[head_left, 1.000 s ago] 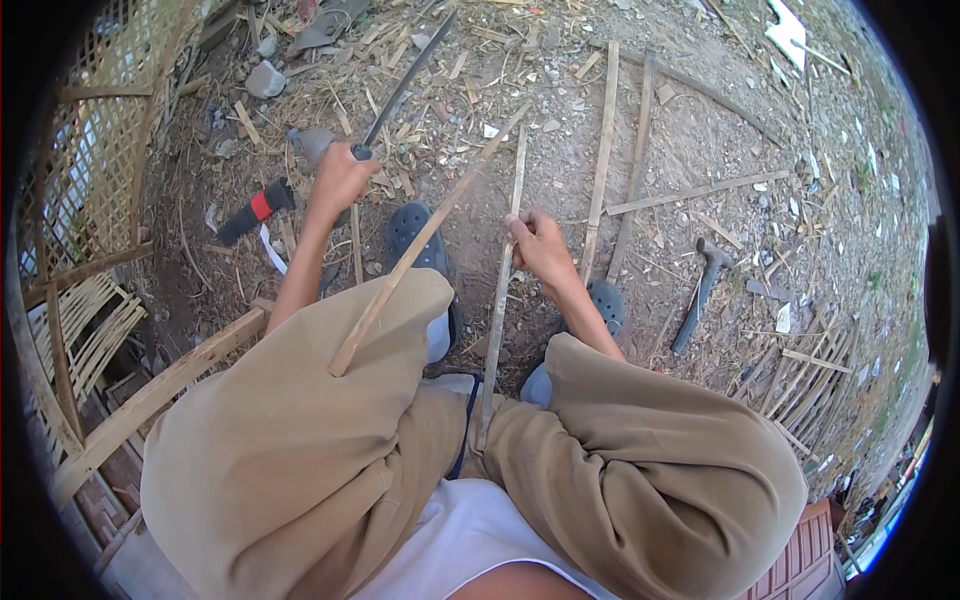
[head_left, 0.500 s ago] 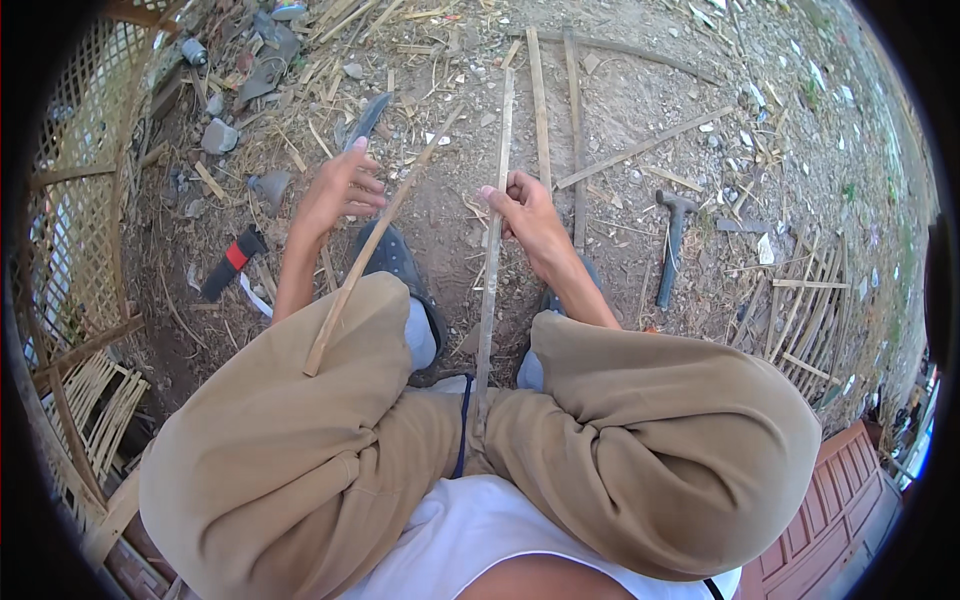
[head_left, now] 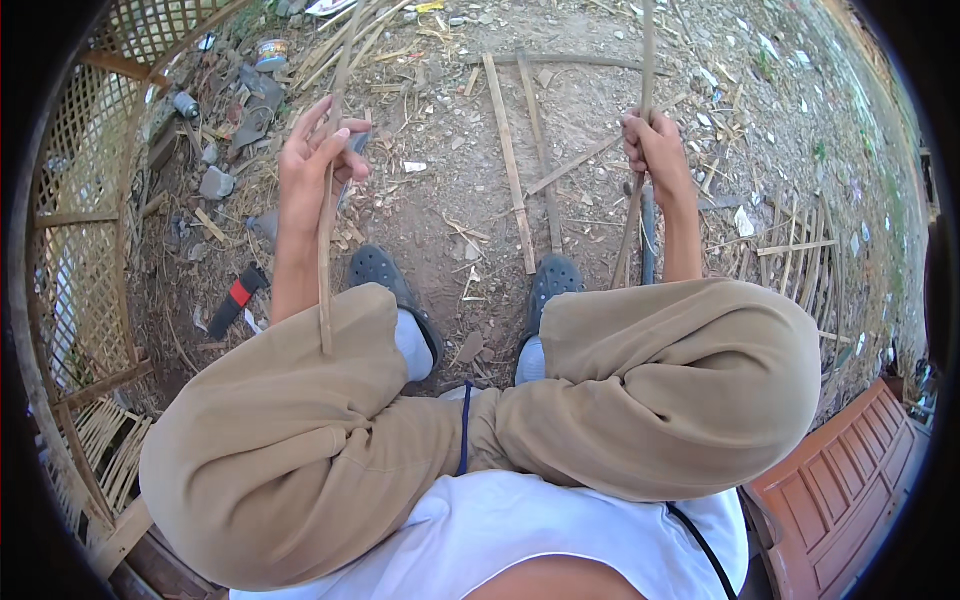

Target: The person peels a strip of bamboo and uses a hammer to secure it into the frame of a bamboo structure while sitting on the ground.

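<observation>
My left hand (head_left: 312, 165) has its thumb and fingers around a thin wooden strip (head_left: 325, 260), whose lower end lies over my left knee. The strip's upper part reaches past the fingers toward the top edge. A dark blade-like piece (head_left: 354, 155) shows partly behind these fingers. Out to the right, my right hand (head_left: 657, 150) is closed round another thin wooden strip (head_left: 648, 60), which stretches far above the fist and slants down below it. Behind that hand, the blue-grey handle of a hammer (head_left: 648, 245) shows; its head is mostly hidden.
Wooden strips (head_left: 510, 160) lie on the dirt ahead of my shoes (head_left: 555, 280). Slats (head_left: 800, 248) are piled at the right. At the left are a black object with a red band (head_left: 238, 298), a grey block (head_left: 216, 183) and a lattice panel (head_left: 100, 170). A brown panelled door (head_left: 840, 490) lies lower right.
My right hand has carried its strip from between my knees out to the right. My left hand, spread beside the other strip before, now grips it, and that strip stands more upright in view.
</observation>
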### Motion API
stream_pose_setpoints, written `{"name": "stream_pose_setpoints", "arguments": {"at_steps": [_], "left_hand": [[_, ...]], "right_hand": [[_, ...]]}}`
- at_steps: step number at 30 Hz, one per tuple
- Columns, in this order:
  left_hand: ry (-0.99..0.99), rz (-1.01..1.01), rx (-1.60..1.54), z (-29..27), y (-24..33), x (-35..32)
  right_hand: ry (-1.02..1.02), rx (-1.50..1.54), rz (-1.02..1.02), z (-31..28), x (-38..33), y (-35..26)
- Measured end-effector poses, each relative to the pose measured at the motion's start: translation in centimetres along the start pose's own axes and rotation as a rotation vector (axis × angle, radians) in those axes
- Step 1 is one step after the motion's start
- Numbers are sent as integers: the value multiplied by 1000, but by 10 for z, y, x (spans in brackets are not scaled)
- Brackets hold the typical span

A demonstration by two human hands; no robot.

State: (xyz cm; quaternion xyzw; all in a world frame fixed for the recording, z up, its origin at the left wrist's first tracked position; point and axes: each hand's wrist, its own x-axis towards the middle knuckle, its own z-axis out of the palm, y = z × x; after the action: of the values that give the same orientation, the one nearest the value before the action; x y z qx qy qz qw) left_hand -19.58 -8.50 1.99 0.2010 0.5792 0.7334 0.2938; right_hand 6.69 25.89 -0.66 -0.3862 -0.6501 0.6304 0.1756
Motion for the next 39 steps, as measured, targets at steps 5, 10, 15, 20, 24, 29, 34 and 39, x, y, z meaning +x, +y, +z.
{"name": "stream_pose_setpoints", "arguments": {"at_steps": [5,10,15,20,24,29,34,39], "left_hand": [[358,306,147,-16,33,-4],[517,433,320,-72,63,-32],[609,498,360,-106,79,-49],[550,579,349,-81,73,-27],[416,584,282,-23,83,-21],[331,584,151,13,87,-13],[172,523,63,48,77,-4],[29,329,49,88,78,3]], "right_hand": [[-13,-934,-309,17,58,136],[-110,-939,-73,31,40,154],[-6,-867,-50,23,17,137],[-168,-824,-188,31,17,175],[-31,-813,-229,12,21,190],[275,-761,-209,-74,1,182],[431,-856,-111,-161,-36,174],[464,-878,-51,-190,-49,178]]}}
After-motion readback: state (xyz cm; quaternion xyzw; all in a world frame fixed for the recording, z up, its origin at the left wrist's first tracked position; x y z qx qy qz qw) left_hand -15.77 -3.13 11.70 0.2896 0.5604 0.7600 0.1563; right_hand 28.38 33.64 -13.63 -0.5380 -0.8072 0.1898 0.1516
